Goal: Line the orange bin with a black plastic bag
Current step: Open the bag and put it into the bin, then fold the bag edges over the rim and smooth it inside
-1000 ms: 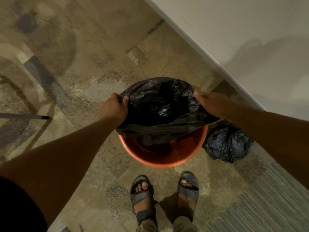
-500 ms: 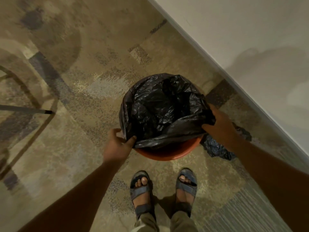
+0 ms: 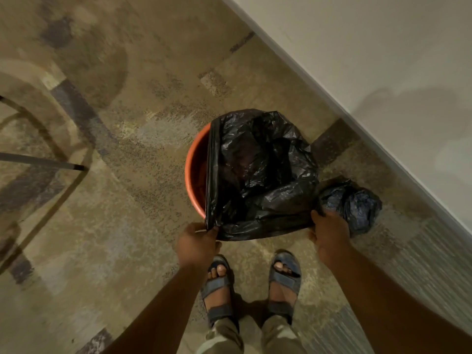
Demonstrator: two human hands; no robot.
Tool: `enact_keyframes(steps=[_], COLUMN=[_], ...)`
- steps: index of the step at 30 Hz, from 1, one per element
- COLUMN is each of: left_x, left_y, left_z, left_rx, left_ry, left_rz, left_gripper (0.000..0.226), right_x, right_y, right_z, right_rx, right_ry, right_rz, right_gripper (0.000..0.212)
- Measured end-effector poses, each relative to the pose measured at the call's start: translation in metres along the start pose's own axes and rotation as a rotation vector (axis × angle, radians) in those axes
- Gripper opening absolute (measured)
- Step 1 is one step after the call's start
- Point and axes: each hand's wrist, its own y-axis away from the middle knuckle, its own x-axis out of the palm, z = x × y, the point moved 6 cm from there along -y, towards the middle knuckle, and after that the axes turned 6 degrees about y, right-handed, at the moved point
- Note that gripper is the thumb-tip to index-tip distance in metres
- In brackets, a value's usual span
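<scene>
The orange bin stands on the carpet just ahead of my feet. A black plastic bag sits in it, its mouth spread over the far, right and near rim. The bin's left rim shows bare orange. My left hand pinches the bag's near-left corner. My right hand grips the bag's near-right edge. Both hands are at the near side of the bin, pulling the edge down over the rim.
A second, bunched-up black bag lies on the floor right of the bin, close to my right hand. A white wall runs diagonally behind. A thin dark rod lies on the carpet at the left. My sandalled feet stand just behind the bin.
Both hands have moved from the bin's sides to its near edge, drawing the bag's mouth toward me over the near rim. The left rim has come uncovered.
</scene>
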Motion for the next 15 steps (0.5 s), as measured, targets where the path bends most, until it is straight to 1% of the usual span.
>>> enact_keyframes(steps=[2,3,5,7,11,13,14,15], left_x=[-0.001,-0.001,-0.003,-0.009,-0.030,-0.033,-0.032,-0.029], left_y=[0.001,0.001,-0.002,-0.010,-0.033,-0.045,-0.052,-0.058], left_z=[0.006,0.008,0.009,0.009,0.006,0.005,0.006,0.006], left_rx=[0.018,0.039,0.088,0.141,0.187,0.147,0.093,0.014], left_ry=[0.028,0.032,0.018,-0.029,-0.032,-0.033,-0.007,0.040], left_rz=[0.025,0.037,0.047,-0.005,-0.156,-0.152,-0.130,-0.101], left_gripper=[0.009,0.007,0.007,0.010,0.014,0.019,0.019,0.018], right_x=[0.004,0.007,0.012,0.021,0.041,0.048,0.051,0.053], right_y=[-0.001,0.001,0.004,0.005,0.005,0.002,0.001,0.001], right_z=[-0.010,-0.013,-0.013,-0.012,-0.007,-0.009,-0.010,-0.012], right_rx=[-0.032,-0.054,-0.106,-0.122,-0.128,-0.114,-0.099,-0.065], right_ry=[0.237,0.295,0.275,0.274,0.363,0.344,0.309,0.223], right_rz=[-0.003,-0.026,-0.061,-0.072,-0.058,-0.040,-0.023,0.009], right_gripper=[0.024,0.024,0.027,0.029,0.017,0.012,0.012,0.016])
